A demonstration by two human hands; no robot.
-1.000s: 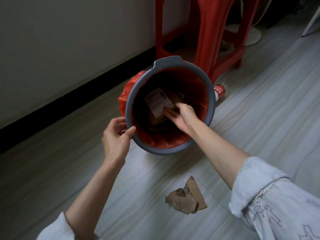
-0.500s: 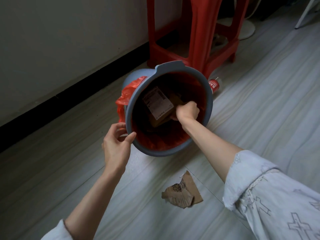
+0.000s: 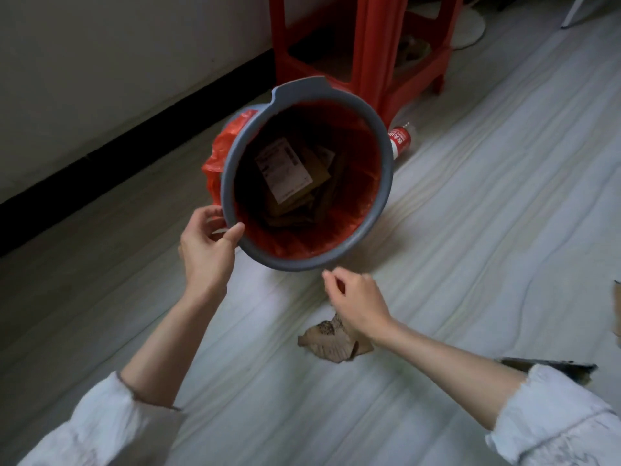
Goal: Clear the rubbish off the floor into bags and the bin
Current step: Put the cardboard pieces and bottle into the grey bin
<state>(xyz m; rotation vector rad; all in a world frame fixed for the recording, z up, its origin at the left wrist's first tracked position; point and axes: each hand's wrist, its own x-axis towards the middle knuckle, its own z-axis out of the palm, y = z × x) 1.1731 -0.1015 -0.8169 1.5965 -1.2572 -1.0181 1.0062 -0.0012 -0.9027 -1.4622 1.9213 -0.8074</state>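
A grey bin (image 3: pixel 386 156) lined with a red bag (image 3: pixel 218 153) is tipped toward me in the middle of the floor. Brown cardboard with a white label (image 3: pixel 285 169) lies inside it. My left hand (image 3: pixel 208 250) grips the bin's near-left rim, thumb on the rim. My right hand (image 3: pixel 356 301) hovers just outside the bin's near edge with loosely curled fingers and nothing in it. Right below it a torn brown cardboard scrap (image 3: pixel 329 341) lies on the floor.
A red plastic stool (image 3: pixel 373 45) stands behind the bin against the wall. A red-labelled bottle (image 3: pixel 401 139) lies beside the bin's right side. More cardboard pieces (image 3: pixel 551 364) lie at the right, near my sleeve and at the frame edge (image 3: pixel 617 314).
My right hand has come out of the bin, leaving the cardboard inside, and now hangs over the floor scrap. The left hand still holds the rim.
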